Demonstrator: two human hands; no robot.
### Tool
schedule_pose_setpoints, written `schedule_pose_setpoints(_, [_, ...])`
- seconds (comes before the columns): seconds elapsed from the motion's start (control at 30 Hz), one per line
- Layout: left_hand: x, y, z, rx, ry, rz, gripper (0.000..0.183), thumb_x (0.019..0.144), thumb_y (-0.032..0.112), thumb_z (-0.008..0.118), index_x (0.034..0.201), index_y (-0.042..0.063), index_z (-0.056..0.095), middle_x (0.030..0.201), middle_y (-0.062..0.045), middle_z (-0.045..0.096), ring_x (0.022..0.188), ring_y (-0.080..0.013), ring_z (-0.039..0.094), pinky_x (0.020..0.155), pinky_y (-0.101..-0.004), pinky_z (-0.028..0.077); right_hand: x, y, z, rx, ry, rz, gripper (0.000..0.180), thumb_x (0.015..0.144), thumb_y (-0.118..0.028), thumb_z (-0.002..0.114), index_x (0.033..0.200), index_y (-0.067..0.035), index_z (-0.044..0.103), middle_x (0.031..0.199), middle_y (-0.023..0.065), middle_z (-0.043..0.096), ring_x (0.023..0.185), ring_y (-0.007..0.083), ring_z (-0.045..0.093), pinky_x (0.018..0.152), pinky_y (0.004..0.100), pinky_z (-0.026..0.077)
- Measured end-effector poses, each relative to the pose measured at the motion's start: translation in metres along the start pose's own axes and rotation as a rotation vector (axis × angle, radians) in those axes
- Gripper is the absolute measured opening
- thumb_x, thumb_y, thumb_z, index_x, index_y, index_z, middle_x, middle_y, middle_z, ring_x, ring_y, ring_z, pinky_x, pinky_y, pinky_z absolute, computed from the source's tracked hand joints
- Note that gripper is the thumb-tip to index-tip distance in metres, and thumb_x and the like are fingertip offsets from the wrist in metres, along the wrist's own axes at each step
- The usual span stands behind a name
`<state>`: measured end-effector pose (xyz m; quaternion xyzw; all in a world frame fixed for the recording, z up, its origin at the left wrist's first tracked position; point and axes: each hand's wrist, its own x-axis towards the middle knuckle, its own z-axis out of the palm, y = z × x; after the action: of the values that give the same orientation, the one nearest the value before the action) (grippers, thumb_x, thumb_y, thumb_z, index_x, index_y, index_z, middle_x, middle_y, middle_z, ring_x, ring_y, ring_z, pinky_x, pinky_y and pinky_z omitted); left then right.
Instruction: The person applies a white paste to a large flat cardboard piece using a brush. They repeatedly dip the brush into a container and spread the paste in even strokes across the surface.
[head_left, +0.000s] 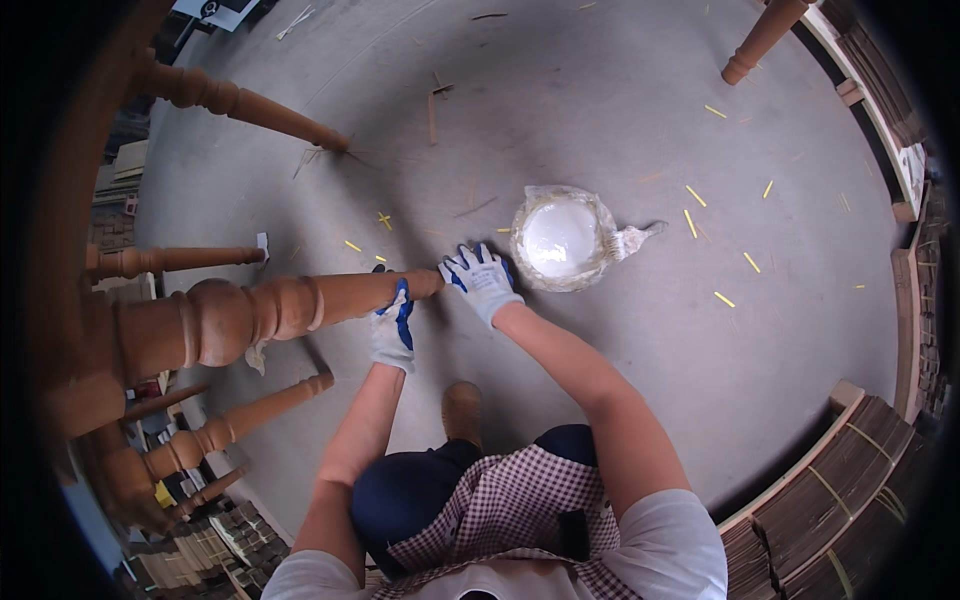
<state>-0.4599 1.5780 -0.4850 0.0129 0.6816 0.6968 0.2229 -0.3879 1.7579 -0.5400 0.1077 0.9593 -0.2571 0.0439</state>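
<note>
A turned wooden furniture leg (352, 296) runs in from the left, its narrow foot towards the middle. My left hand (392, 330), in a white work glove with blue coating, grips it near the foot, thumb on the near side. The fingers behind it are mostly hidden. My right hand (482, 279), gloved alike, lies against the tip of the foot with its fingers pointing away from me; whatever is under the palm is hidden. Just beyond stands a plastic-lined tub (523, 259) of white glossy liquid, with a brush (634, 238) across its right rim.
More turned legs (281, 124) (247, 416) jut out at left, one with a white scrap (262, 246) at its foot. Another leg (757, 45) shows at upper right. Yellow strips (696, 196) litter the concrete floor (637, 375). Strapped brown stacks (817, 487) line the right side.
</note>
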Motion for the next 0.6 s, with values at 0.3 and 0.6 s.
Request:
schedule_pose_setpoints(0.3, [-0.003, 0.017, 0.008, 0.181, 0.038, -0.054, 0.051, 0.095, 0.02, 0.06, 0.139, 0.006, 0.038, 0.129, -0.01, 0.051, 0.112, -0.0237, 0.056, 0.087, -0.041, 0.054, 0.036, 0.019, 0.084, -0.018, -0.004, 0.2, 0.041, 0.095, -0.034, 0.047, 0.132, -0.016, 0.052, 0.132, 0.0129, 0.049, 0.122, 0.0318, 0.045, 0.101, 0.0498, 0.035])
schedule_pose_setpoints(0.6, [-0.007, 0.02, -0.003, 0.179, 0.041, -0.018, 0.051, 0.094, 0.014, 0.062, 0.137, 0.003, 0.039, 0.127, -0.013, 0.052, 0.111, -0.0246, 0.058, 0.084, -0.0406, 0.057, 0.045, -0.025, 0.069, 0.001, -0.237, 0.081, 0.056, 0.079, -0.039, 0.069, 0.128, -0.017, 0.054, 0.134, 0.0149, 0.046, 0.124, 0.0339, 0.046, 0.101, 0.0494, 0.039])
